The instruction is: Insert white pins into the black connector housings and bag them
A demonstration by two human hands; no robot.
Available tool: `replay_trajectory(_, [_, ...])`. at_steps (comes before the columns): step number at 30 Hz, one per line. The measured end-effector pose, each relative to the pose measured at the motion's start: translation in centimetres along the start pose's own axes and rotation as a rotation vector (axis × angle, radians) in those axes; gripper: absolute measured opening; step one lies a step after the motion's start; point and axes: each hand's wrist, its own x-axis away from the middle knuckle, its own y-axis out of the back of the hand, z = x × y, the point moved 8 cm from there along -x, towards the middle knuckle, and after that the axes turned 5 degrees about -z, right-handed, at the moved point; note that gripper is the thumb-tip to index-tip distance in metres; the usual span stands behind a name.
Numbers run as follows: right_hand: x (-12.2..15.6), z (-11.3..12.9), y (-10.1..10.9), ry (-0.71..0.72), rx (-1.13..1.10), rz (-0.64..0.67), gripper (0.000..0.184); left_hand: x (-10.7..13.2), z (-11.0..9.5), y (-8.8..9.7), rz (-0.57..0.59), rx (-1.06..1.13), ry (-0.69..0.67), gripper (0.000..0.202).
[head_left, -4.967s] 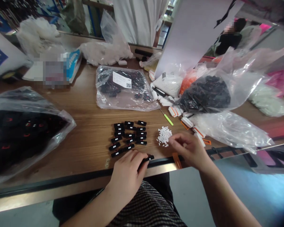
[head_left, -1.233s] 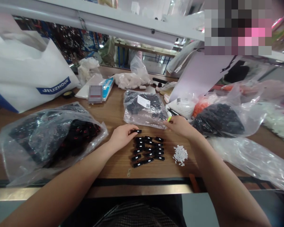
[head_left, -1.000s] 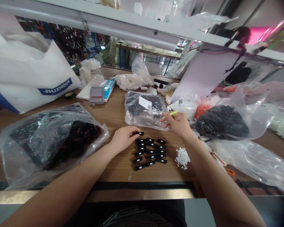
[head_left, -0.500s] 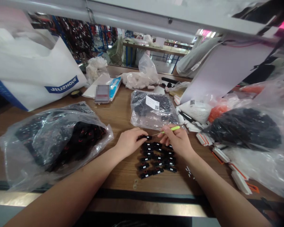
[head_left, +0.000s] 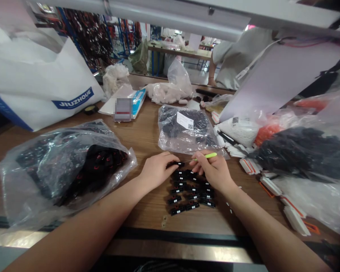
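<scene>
My left hand (head_left: 160, 169) pinches a small black connector block (head_left: 180, 163) with two white dots on its face, thumb and fingers closed at its left end. In my right hand (head_left: 212, 166) is a thin tool (head_left: 210, 155) with a yellow-green handle, gripped between thumb and fingers. Its slender metal shaft points left at the held block; whether the tip touches it I cannot tell. Below my hands, several similar black connector blocks (head_left: 192, 205) lie in rough columns on the wooden table (head_left: 136, 211). My right hand partly covers the right column.
A clear bag of black parts (head_left: 59, 162) lies left. A labelled bag (head_left: 184, 128) sits beyond my hands. White and orange pieces (head_left: 296, 219) and bags of dark parts (head_left: 303, 151) line the right. Small white bits (head_left: 229, 207) lie beside my right forearm. A person (head_left: 229, 64) stands behind the bench.
The view has shifted slightly, and both hands keep nearly the same pose around the block and tool. The person behind the bench now shows an arm and more of the body.
</scene>
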Motion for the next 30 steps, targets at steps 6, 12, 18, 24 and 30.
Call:
replay_trajectory(6, [0.0, -0.5, 0.0, 0.000, 0.017, 0.000, 0.044, -0.1, -0.1, 0.0, 0.019, -0.013, 0.017, 0.015])
replay_trajectory(12, [0.2, -0.5, -0.1, -0.003, 0.006, -0.001, 0.043, 0.0, -0.2, 0.1, 0.003, 0.003, -0.001, 0.015])
replay_trajectory(18, [0.2, -0.4, -0.2, 0.009, 0.035, 0.018, 0.042, 0.0, -0.1, 0.1, -0.003, 0.004, -0.010, 0.015])
replay_trajectory(24, [0.4, 0.3, -0.9, 0.050, 0.105, 0.081, 0.043, 0.0, 0.1, 0.0, -0.001, -0.003, 0.000, 0.016])
replay_trajectory(30, [0.7, 0.9, -1.2, 0.122, 0.176, 0.112, 0.040, 0.0, 0.1, 0.0, -0.007, 0.006, 0.005, 0.015])
